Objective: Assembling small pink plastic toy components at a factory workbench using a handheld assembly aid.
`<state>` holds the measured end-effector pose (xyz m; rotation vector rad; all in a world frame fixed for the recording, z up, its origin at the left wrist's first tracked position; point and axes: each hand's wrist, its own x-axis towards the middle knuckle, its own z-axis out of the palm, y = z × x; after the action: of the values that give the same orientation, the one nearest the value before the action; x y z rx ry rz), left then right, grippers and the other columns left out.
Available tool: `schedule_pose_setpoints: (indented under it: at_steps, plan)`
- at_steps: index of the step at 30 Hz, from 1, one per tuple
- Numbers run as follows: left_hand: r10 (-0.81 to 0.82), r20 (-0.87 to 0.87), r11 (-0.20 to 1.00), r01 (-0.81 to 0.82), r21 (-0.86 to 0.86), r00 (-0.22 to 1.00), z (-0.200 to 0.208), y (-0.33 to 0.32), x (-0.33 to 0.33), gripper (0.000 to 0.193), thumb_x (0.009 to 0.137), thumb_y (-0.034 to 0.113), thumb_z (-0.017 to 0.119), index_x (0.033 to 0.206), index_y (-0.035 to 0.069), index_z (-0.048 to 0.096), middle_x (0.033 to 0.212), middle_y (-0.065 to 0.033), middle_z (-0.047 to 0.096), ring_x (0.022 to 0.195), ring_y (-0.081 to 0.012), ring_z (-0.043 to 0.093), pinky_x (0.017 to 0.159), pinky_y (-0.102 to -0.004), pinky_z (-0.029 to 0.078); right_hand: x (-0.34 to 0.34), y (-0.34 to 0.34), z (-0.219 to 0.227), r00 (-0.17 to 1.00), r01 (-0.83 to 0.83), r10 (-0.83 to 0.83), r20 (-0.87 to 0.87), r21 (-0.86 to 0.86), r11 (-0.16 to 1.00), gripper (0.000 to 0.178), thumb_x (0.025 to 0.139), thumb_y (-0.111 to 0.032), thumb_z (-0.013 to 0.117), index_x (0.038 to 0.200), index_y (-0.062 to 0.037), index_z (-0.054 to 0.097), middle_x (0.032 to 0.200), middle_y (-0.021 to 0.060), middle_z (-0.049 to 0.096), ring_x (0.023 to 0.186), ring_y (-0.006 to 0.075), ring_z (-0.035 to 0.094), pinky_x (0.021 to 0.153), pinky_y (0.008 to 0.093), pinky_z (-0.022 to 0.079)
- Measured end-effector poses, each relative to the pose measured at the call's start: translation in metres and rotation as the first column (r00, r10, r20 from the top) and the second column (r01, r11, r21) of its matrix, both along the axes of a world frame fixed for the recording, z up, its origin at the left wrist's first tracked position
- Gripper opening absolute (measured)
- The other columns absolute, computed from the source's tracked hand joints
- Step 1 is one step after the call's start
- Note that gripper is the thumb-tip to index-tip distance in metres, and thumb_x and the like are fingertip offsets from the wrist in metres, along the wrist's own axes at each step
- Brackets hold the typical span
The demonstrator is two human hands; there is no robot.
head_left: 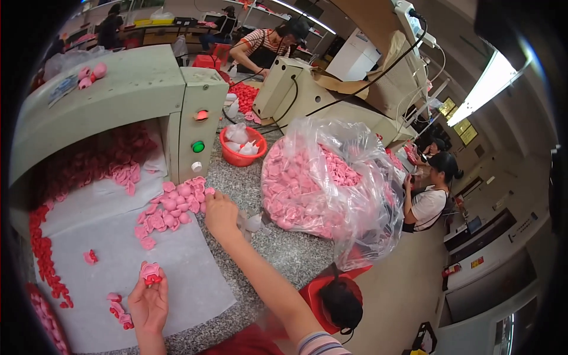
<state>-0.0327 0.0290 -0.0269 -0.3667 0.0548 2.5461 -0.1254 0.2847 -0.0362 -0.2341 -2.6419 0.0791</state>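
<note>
Assembly at a granite bench. The left hand [148,305] pinches one pink-and-red piece [150,274] at its fingertips. The right hand [220,214] rests curled on the pile of loose pink parts [171,207]; whether it grips one cannot be told. A few finished pieces [118,310] lie just left of the left fingers (most, judging by the pile, remain).

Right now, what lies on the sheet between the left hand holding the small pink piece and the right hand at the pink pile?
In the head view, only bare white sheet separates left hand from right hand.
</note>
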Motion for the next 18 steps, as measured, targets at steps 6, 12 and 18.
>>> schedule_pose_setpoints:
  at_steps: [6, 12, 18]
  plan:
    - [0.076, 0.000, 0.997, -0.076, -0.029, 0.997, -0.004, -0.015, 0.003, 0.032, 0.086, 0.008, 0.049, 0.118, 0.006, 0.048, 0.114, -0.0125, 0.051, 0.108, -0.0271, 0.049, 0.094, -0.0383, 0.042, 0.061, -0.048, 0.027, 0.950, -0.215, 0.302, -0.083, -0.873, 0.437, 0.029, 0.075, -0.002, 0.060, 0.103, -0.0012, 0.054, 0.086, 0.0107, 0.062, 0.068, 0.0182, 0.061, 0.059, 0.0272, 0.048]
    - [0.025, -0.014, 0.995, -0.027, -0.091, 1.000, 0.015, 0.012, -0.008, 0.039, 0.087, 0.013, 0.051, 0.123, 0.002, 0.040, 0.115, -0.0155, 0.049, 0.110, -0.0283, 0.048, 0.097, -0.0379, 0.039, 0.106, -0.073, 0.011, 0.944, -0.102, 0.321, 0.069, -0.869, 0.485, 0.016, 0.076, -0.006, 0.064, 0.091, -0.0017, 0.064, 0.088, 0.0081, 0.062, 0.065, 0.0118, 0.061, 0.058, 0.0222, 0.047]
    - [0.061, 0.019, 0.990, -0.058, -0.131, 0.998, 0.011, -0.005, -0.003, 0.040, 0.088, 0.019, 0.051, 0.124, 0.005, 0.040, 0.112, -0.0138, 0.049, 0.110, -0.0260, 0.048, 0.095, -0.0357, 0.042, 0.105, -0.076, 0.022, 0.903, -0.355, 0.429, 0.029, -0.514, 0.781, 0.018, 0.072, -0.007, 0.066, 0.090, -0.0040, 0.065, 0.088, 0.0086, 0.061, 0.077, 0.0201, 0.061, 0.060, 0.0287, 0.049]
